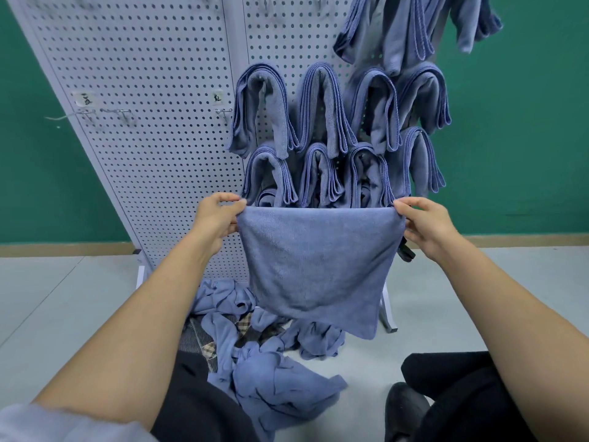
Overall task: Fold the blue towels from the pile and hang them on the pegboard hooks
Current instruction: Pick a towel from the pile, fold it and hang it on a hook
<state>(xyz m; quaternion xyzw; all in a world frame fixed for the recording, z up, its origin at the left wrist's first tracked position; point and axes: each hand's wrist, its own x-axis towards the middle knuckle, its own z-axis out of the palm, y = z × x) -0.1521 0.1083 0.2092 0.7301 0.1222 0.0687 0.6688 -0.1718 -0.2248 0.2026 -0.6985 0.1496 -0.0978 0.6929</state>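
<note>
— well, the white pegboard (143, 122) stands on the pale floor (63, 298) against the green wall (526, 138). its right half is thick with folded towels (318, 110) draped over pegs in rows.
— and the one being worked on?
— that blue towel (318, 266) hangs in the air in front of the lowest row. its top edge is pulled straight, and one bottom corner droops lower on the right.
— where's the pile?
— the pile (271, 378) lies crumpled on the floor just below it, at the foot of the board.
— the hands?
— the left hand (216, 218) pinches the top left corner between thumb and fingers. the right hand (427, 224) pinches the top right corner the same way. bare hooks (124, 114) stick out of the left panel.
</note>
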